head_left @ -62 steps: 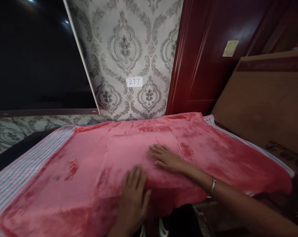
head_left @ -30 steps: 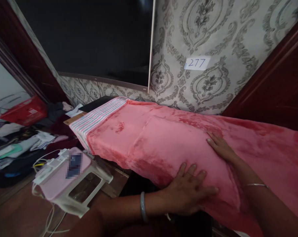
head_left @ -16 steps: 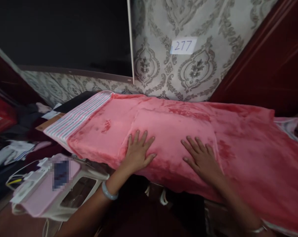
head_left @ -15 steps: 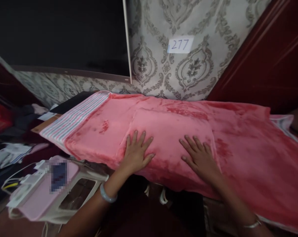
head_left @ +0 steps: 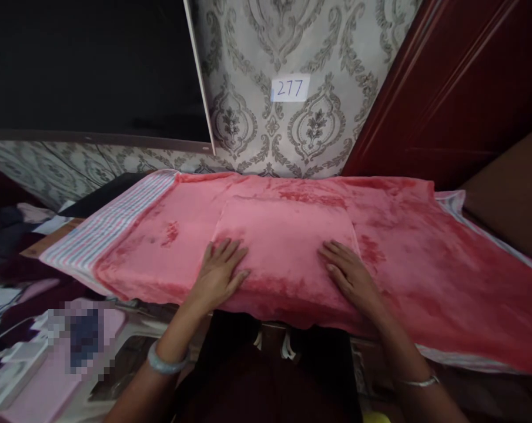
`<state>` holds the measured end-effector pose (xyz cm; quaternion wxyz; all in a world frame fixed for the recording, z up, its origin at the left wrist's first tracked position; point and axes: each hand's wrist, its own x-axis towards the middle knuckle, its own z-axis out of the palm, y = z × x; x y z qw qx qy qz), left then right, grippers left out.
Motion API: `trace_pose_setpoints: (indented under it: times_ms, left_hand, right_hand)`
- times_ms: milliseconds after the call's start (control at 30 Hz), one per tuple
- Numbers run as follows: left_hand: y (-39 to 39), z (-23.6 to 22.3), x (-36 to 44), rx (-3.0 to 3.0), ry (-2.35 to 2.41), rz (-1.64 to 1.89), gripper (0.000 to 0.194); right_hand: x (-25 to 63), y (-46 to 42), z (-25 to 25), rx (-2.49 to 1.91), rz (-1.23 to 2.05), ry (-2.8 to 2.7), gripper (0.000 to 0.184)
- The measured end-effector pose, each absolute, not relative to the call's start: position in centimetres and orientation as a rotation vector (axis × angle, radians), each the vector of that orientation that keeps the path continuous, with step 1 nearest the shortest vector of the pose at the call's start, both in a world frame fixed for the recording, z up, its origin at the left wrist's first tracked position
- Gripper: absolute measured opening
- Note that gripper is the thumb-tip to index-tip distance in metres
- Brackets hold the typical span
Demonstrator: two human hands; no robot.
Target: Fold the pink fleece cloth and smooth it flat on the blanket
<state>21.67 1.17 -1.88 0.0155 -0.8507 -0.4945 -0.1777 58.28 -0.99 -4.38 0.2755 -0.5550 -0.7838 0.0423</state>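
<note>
A folded pink plush cloth (head_left: 287, 229) lies flat, its outline a rough rectangle. Under it spreads a larger pink plush blanket (head_left: 151, 235) that drapes over the front edge of the table. My left hand (head_left: 217, 273) rests palm down at the left side of the folded cloth, fingers stretched out. At its right side my right hand (head_left: 347, 273) lies flat too, fingers extended and fairly close together. Neither hand grasps anything.
A striped cloth border (head_left: 116, 217) shows at the blanket's left end. A black screen (head_left: 93, 70) and a paper marked 277 (head_left: 291, 88) are on the wall behind. At lower left stands a pink-topped stool (head_left: 49, 376) with a power strip.
The camera view has shifted rightward. My left hand has slid toward the left edge of the folded cloth; the fingers of both hands are closer together than before.
</note>
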Motion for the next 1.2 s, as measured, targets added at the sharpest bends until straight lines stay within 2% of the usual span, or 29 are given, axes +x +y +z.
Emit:
trace_pose_setpoints:
  times_ms: [167,367,567,833,1200]
  left_hand:
    - [-0.5,-2.6,17.0,-2.588,-1.731,-0.750,0.057]
    - [-1.7,-4.3,15.2,-2.657,-1.701,-0.805,0.075]
    - [-1.2,-5.1,14.0,-2.630,-1.614,-0.759,0.063]
    - [-0.2,-6.0,12.3,-2.524,-1.533,-0.937,0.052]
    - [1.2,-6.7,13.4,-2.408,-1.723,-1.342,0.043]
  right_hand:
    - [59.9,-6.4,-5.6,-1.501,0.063,-1.935,0.053]
    - [60.4,-9.8,-8.8,-1.543,0.071,-1.922,0.074]
    - [60.5,-9.4,-10.1,-1.514,-0.010,-1.887,0.066]
    - [60.0,-8.5,-12.2,-1.478,-0.105,-1.731,0.063]
    - [59.5,-7.8,-9.7,-1.489,-0.135,-1.620,0.062]
